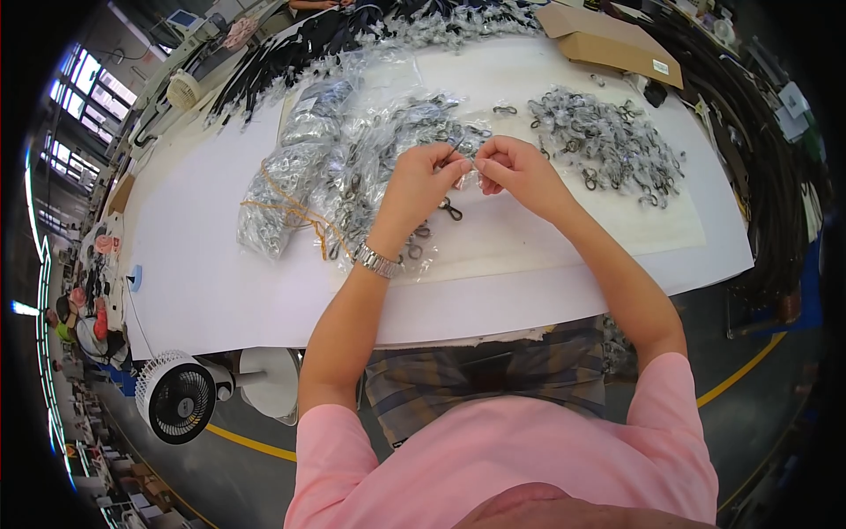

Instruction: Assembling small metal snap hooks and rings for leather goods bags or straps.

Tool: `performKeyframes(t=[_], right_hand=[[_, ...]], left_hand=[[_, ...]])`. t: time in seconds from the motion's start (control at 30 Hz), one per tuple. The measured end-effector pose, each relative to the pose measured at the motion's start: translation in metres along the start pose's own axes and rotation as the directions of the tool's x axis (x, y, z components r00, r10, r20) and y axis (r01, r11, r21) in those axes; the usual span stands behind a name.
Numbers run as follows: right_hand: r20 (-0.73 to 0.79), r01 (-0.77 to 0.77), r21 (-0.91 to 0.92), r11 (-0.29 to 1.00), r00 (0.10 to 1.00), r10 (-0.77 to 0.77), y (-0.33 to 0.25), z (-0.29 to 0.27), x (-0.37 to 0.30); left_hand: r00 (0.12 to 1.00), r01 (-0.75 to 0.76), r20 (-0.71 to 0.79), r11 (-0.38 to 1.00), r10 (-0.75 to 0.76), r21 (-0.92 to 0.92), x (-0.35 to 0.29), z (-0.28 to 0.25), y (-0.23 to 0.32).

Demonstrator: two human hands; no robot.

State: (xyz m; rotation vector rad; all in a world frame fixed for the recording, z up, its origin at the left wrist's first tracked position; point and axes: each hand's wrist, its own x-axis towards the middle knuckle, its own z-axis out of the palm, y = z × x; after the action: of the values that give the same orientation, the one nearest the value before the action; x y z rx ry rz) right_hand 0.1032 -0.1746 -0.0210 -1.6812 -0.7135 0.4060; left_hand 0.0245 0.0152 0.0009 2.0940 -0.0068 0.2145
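Note:
My left hand [421,187] and my right hand [522,176] meet fingertip to fingertip above the middle of the table, both pinched closed. A thin dark tip of a small metal hook shows at my left fingers, the rest of it hidden. A scrap of clear plastic wrap shows between the hands, at my right fingertips. Just below my left hand lies a dark snap hook [450,209]. Beyond and left of the hands spreads a heap of plastic-wrapped metal hooks [370,145]. To the right is a second pile of wrapped hooks [608,141].
A full clear plastic bag [273,189] with yellow cord [295,210] lies left. An open cardboard box [608,44] stands at the far right, dark straps [300,44] at the back. A fan [181,397] is by the table's [203,291] near left edge.

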Motion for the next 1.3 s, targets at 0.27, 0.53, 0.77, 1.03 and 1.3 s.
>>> performKeyframes(t=[0.27, 0.53, 0.77, 1.03, 1.3], right_hand=[[0.084, -0.132, 0.357, 0.925, 0.991, 0.109, 0.005, -0.01, 0.007], [0.001, -0.097, 0.328, 0.94, 0.995, 0.102, 0.005, -0.012, 0.006], [-0.009, -0.094, 0.33, 0.939, 0.995, 0.102, 0.007, -0.012, 0.007], [-0.017, -0.088, 0.315, 0.945, 0.995, 0.098, 0.009, -0.012, 0.008], [0.036, -0.089, 0.279, 0.956, 0.996, 0.082, 0.004, -0.009, 0.007]], left_hand=[[0.989, 0.053, -0.132, 0.995, -0.063, -0.083, -0.002, 0.001, 0.002], [0.998, -0.014, -0.07, 0.977, -0.001, -0.215, -0.001, 0.002, 0.003], [0.997, -0.02, -0.074, 0.988, 0.009, -0.15, 0.001, -0.001, -0.003], [0.989, 0.024, -0.137, 0.97, -0.058, -0.24, -0.003, 0.003, 0.016], [0.993, 0.06, -0.09, 0.977, -0.08, -0.204, -0.001, 0.002, 0.0]])
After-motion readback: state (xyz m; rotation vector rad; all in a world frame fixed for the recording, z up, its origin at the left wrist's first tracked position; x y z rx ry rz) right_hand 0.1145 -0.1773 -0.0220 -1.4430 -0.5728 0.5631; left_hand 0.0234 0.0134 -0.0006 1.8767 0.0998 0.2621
